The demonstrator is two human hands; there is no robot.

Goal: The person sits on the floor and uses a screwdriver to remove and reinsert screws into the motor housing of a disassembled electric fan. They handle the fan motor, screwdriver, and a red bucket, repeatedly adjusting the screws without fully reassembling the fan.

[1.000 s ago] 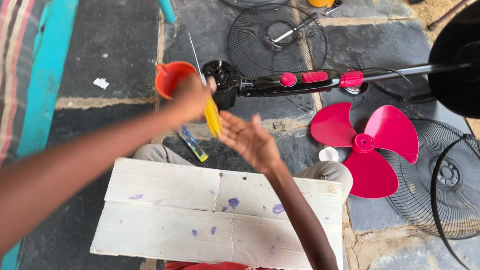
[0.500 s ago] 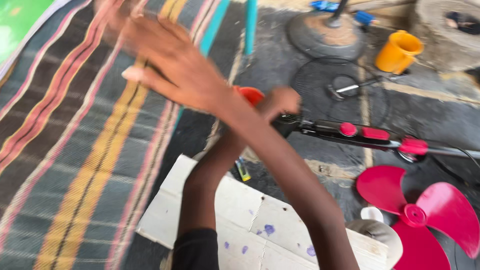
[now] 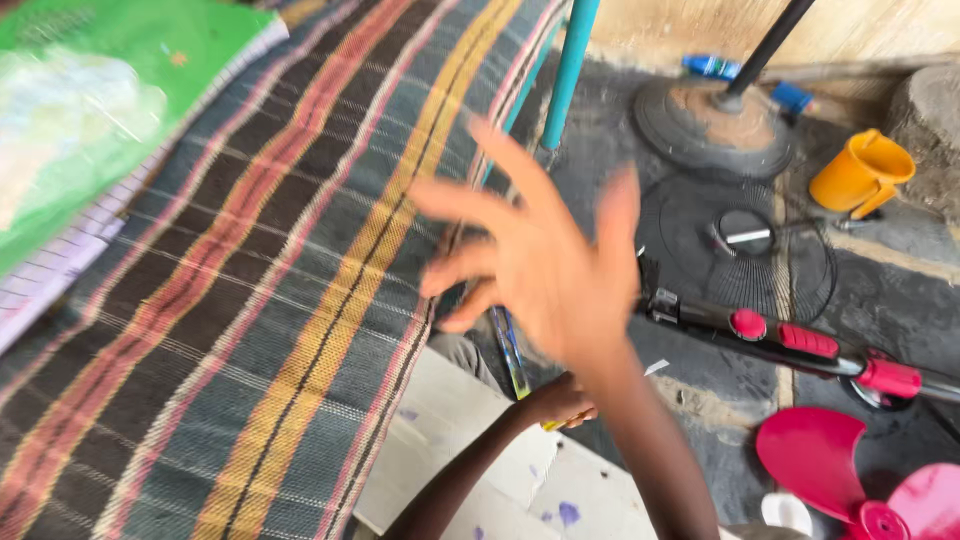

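Two hands: right hand [image 3: 545,265] spread open above woven striped mat [image 3: 250,300]; left hand [image 3: 560,400] curled, grip unclear.

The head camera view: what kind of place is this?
Probably an informal floor-level fan repair spot: a pink fan blade, a wire fan guard and a round fan base lie on rough stone floor beside a striped mat.

My right hand [image 3: 545,270] hovering between mat [image 3: 250,300] at left and fan motor bar [image 3: 790,345] at right; my left hand [image 3: 560,402] lying near, over board [image 3: 470,460]; cup [image 3: 860,172] sitting far right.
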